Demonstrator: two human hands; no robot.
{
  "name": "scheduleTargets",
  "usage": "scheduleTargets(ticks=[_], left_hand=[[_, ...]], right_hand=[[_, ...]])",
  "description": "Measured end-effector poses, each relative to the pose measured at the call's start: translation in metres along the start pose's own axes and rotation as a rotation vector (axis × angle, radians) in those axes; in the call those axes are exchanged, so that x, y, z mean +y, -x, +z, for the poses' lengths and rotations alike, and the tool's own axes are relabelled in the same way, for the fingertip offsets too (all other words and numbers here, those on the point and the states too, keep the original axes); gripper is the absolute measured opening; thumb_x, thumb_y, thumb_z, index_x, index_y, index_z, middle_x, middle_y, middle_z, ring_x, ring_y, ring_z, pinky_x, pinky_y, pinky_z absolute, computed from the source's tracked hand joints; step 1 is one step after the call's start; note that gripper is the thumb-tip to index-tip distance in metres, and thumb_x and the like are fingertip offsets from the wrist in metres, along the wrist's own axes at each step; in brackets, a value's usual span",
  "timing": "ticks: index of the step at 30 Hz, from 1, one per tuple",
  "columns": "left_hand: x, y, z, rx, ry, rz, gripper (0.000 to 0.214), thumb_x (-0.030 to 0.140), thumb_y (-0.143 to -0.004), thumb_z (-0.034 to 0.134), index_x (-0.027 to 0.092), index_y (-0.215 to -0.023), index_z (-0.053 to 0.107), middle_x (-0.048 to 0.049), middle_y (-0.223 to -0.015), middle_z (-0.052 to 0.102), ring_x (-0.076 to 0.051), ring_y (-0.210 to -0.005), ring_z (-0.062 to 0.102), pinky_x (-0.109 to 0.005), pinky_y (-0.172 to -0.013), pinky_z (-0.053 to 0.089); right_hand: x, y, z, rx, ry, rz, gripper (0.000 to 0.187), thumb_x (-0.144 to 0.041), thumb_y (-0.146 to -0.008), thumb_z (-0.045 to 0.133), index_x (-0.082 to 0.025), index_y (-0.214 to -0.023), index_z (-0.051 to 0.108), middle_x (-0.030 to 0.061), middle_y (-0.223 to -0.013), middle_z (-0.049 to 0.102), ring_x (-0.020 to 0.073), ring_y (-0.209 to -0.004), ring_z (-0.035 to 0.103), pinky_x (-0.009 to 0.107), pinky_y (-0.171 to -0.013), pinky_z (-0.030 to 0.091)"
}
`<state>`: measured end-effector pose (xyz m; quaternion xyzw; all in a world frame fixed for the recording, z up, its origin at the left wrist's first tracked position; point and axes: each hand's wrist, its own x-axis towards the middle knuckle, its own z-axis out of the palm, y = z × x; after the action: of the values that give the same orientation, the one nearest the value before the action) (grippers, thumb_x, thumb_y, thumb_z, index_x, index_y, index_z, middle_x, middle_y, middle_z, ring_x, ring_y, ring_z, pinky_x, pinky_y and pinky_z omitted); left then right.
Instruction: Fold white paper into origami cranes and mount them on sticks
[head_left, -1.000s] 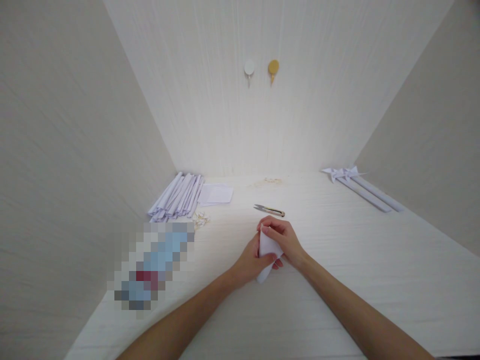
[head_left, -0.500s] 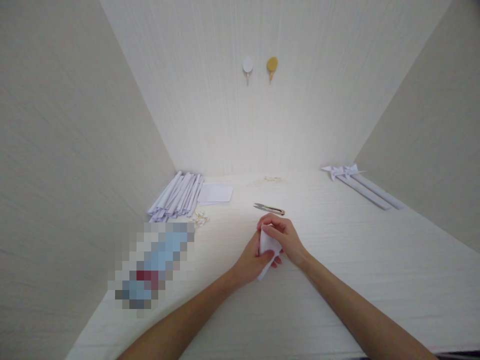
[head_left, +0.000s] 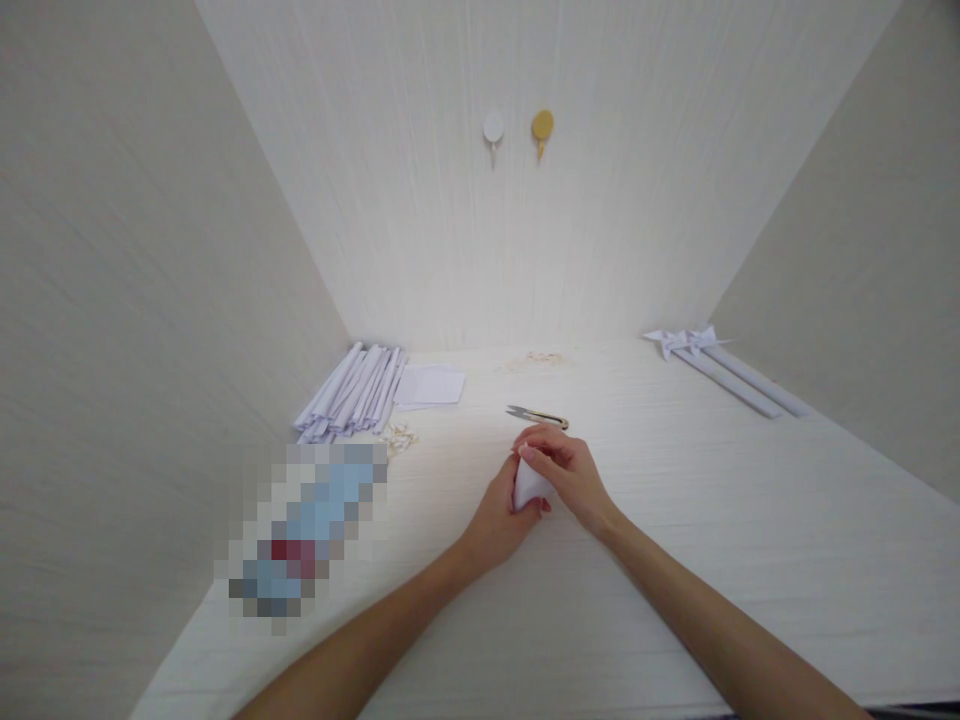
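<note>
Paper (head_left: pixel 531 484): between both hands, above the table (head_left: pixel 720 540), nearer the person than the snips (head_left: pixel 538 416).
Left hand (head_left: pixel 499 520): closed around the paper's left and lower edges, thumb across the bottom.
Right hand (head_left: pixel 576 478): thumb and fingers pinched on its upper end.
Lower tip: gone from view, where it poked out below the left thumb half a second ago.
Fold: probably more compact now; the tip may just be hidden.

Rolls (head_left: pixel 360 390) L, snips (head_left: pixel 538 417) bhd held paper (head_left: pixel 531 484).
</note>
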<state>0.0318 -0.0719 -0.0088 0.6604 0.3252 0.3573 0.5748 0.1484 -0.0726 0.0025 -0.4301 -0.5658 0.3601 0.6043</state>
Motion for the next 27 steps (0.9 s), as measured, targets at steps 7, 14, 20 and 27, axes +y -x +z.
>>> scheduleTargets(ticks=[7, 14, 20, 27], left_hand=[[-0.0054, 0.0037, 0.0007, -0.005, -0.077, 0.036, 0.046, 0.007, -0.068, 0.045, 0.015, -0.113, 0.039, -0.0042, -0.094, 0.055, -0.015, -0.075, 0.054, -0.031, -0.073, 0.045], [-0.0079, 0.0048, -0.0001, 0.001, -0.156, 0.062, 0.041, 0.007, -0.069, 0.044, 0.015, -0.109, 0.041, -0.0047, -0.094, 0.056, -0.016, -0.080, 0.054, -0.032, -0.077, 0.043], [-0.0077, 0.0057, 0.0001, 0.000, -0.160, 0.083, 0.039, 0.007, -0.071, 0.043, 0.015, -0.109, 0.041, -0.0028, -0.086, 0.056, -0.016, -0.075, 0.054, -0.031, -0.074, 0.043], [-0.0020, 0.0067, 0.0000, -0.004, -0.169, 0.064, 0.038, 0.007, -0.070, 0.043, 0.016, -0.107, 0.041, -0.0042, -0.090, 0.056, -0.016, -0.075, 0.054, -0.031, -0.072, 0.044]], right_hand=[[0.0001, 0.0012, -0.0012, -0.013, -0.214, 0.112, 0.010, -0.033, -0.062, 0.070, -0.024, -0.064, 0.070, 0.0039, -0.078, 0.061, 0.0172, -0.074, 0.054, 0.030, -0.062, 0.043], [-0.0002, 0.0021, -0.0015, -0.019, -0.332, 0.184, 0.011, -0.033, -0.056, 0.074, -0.023, -0.060, 0.069, 0.0022, -0.075, 0.057, 0.0147, -0.067, 0.051, 0.027, -0.055, 0.039], [-0.0057, 0.0018, -0.0009, -0.026, -0.362, 0.211, 0.012, -0.033, -0.054, 0.075, -0.023, -0.058, 0.070, 0.0018, -0.074, 0.056, 0.0132, -0.063, 0.049, 0.026, -0.052, 0.036], [-0.0050, 0.0018, -0.0012, -0.038, -0.359, 0.193, 0.009, -0.031, -0.055, 0.074, -0.024, -0.056, 0.069, 0.0013, -0.072, 0.056, 0.0136, -0.064, 0.049, 0.028, -0.056, 0.038]])
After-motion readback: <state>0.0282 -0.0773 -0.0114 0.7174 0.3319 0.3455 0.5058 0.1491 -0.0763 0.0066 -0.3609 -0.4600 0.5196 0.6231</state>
